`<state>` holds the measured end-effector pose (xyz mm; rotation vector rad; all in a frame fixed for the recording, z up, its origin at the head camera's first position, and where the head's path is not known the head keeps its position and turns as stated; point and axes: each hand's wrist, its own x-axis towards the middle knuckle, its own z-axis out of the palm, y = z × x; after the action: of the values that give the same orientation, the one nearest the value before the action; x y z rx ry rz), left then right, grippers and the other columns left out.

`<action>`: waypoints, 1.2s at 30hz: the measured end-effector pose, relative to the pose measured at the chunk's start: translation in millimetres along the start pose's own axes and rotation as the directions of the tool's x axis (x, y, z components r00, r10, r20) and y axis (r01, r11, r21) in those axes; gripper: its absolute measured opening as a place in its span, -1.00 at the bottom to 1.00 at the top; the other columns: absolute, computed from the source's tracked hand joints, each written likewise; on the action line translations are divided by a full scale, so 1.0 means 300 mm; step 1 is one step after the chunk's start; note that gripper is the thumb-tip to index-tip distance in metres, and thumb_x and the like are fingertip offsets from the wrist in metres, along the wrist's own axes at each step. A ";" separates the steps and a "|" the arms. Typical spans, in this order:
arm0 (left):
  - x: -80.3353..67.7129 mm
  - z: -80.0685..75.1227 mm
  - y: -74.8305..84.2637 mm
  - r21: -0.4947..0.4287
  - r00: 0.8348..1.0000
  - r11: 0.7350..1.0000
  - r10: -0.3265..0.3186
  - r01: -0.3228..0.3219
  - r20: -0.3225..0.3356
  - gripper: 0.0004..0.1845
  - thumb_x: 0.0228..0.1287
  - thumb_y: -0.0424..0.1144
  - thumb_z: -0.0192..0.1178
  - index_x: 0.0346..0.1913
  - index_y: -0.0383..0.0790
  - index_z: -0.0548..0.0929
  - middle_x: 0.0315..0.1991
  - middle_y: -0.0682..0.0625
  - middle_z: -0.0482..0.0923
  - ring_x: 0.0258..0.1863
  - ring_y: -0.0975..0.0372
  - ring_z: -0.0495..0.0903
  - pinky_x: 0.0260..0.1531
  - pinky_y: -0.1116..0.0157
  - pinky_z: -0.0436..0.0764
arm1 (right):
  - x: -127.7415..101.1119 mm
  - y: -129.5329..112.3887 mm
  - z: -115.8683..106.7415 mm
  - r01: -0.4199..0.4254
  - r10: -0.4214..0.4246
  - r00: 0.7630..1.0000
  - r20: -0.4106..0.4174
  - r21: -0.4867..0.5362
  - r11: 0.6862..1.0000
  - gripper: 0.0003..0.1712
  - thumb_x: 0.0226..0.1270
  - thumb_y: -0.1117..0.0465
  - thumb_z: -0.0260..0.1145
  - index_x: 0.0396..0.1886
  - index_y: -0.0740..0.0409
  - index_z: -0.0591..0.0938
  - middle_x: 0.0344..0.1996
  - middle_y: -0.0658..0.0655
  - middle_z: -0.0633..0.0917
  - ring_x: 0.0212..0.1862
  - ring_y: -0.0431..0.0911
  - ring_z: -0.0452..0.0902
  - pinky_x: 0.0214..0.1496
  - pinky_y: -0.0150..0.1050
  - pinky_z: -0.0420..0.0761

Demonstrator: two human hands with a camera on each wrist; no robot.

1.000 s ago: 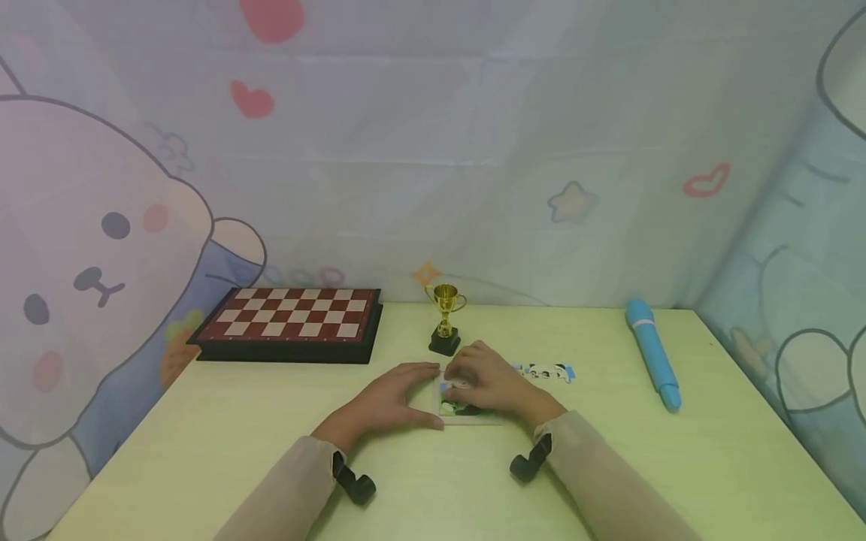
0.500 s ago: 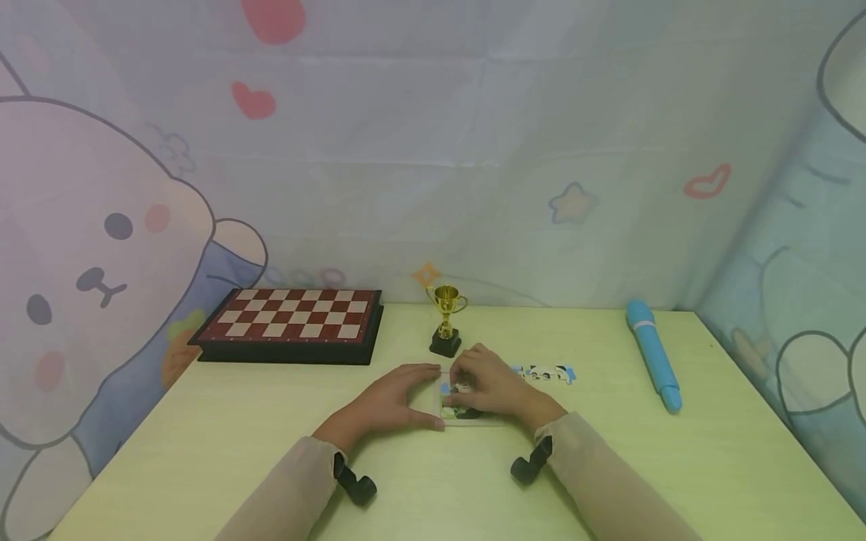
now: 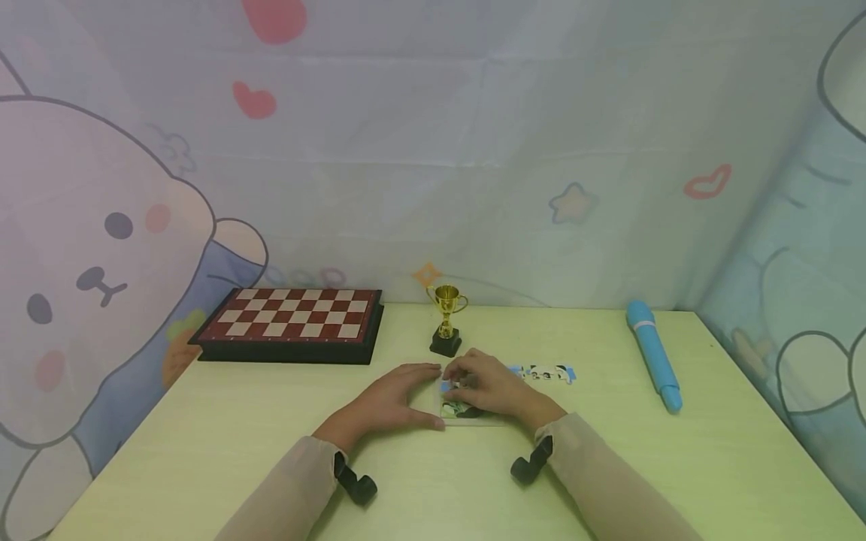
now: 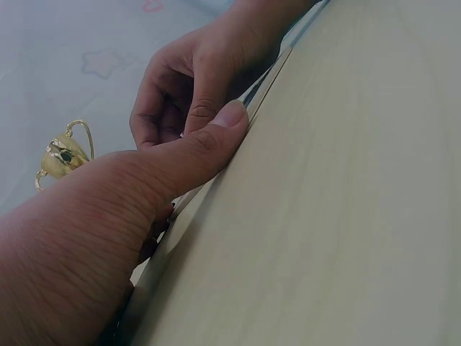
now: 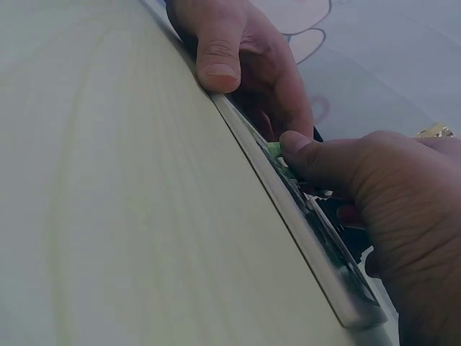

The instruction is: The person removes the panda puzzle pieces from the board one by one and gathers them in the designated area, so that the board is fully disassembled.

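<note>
A flat jigsaw puzzle board [image 3: 476, 422] with a pale rim lies on the table in front of me, partly hidden under my hands. Its picture [image 3: 457, 409] shows green, black and blue. My left hand [image 3: 387, 400] holds the board's left side, thumb at the near corner and fingers at the far one. Over the picture, my right hand [image 3: 492, 385] has thumb and fingers drawn together low at the surface. In the right wrist view, a small green puzzle piece [image 5: 274, 149] shows at the right thumb's tip. Several loose puzzle pieces [image 3: 546, 373] lie beyond the right hand.
A gold trophy cup [image 3: 446, 319] on a black base stands just behind the board. To the back left sits a red and white chessboard box [image 3: 287, 323]. A blue toy microphone [image 3: 653, 355] lies at the right. A printed cloth [image 3: 487, 195] hangs behind the table.
My right hand's fingers shift slightly over the picture, dipping lower and spreading a little. The left hand stays at the board's left side, and the loose pieces have not moved.
</note>
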<state>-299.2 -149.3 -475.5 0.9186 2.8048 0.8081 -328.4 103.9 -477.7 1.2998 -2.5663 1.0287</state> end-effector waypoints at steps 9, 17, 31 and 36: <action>0.001 0.003 -0.004 0.004 1.000 1.000 -0.010 0.010 0.001 0.07 -0.05 0.53 0.31 0.51 0.08 0.34 0.49 0.20 0.25 0.50 0.21 0.17 0.43 0.01 0.26 | 0.000 0.000 0.002 0.022 -0.022 1.000 -0.016 0.018 1.000 -0.82 0.31 0.03 0.47 -0.13 -0.12 0.74 -0.23 -0.19 0.61 -0.24 -0.27 0.49 -0.22 -0.31 0.59; 0.002 0.004 -0.004 0.008 1.000 1.000 -0.004 0.004 0.005 0.07 -0.05 0.53 0.31 0.51 0.09 0.34 0.49 0.20 0.24 0.50 0.23 0.16 0.43 0.03 0.26 | -0.003 0.010 0.004 0.039 -0.038 0.999 -0.022 0.049 0.998 -0.91 0.31 0.03 0.47 -0.23 -0.18 0.72 -0.30 -0.21 0.60 -0.30 -0.25 0.47 -0.28 -0.33 0.56; 0.006 0.010 -0.013 -0.008 1.000 1.000 0.007 -0.007 -0.014 0.06 -0.07 0.50 0.35 0.49 0.06 0.38 0.48 0.18 0.27 0.49 0.19 0.19 0.41 0.01 0.29 | -0.016 0.026 -0.050 -0.143 0.146 0.989 -0.029 0.091 0.985 -0.85 0.38 -0.09 0.38 -0.11 -0.32 0.68 -0.24 -0.28 0.68 -0.20 -0.23 0.60 -0.14 -0.22 0.62; 0.003 0.009 -0.011 -0.003 1.000 1.000 0.001 -0.001 -0.018 0.07 -0.09 0.52 0.35 0.49 0.08 0.38 0.48 0.20 0.27 0.48 0.21 0.20 0.42 0.04 0.27 | -0.058 0.051 -0.094 -0.177 0.182 0.982 -0.058 0.079 0.981 -0.85 0.41 -0.09 0.35 -0.09 -0.28 0.70 -0.24 -0.24 0.68 -0.24 -0.18 0.56 -0.20 -0.18 0.59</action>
<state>-301.1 -149.7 -479.5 0.9165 2.8174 0.8250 -334.9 139.1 -470.3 1.0456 -2.6585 1.1862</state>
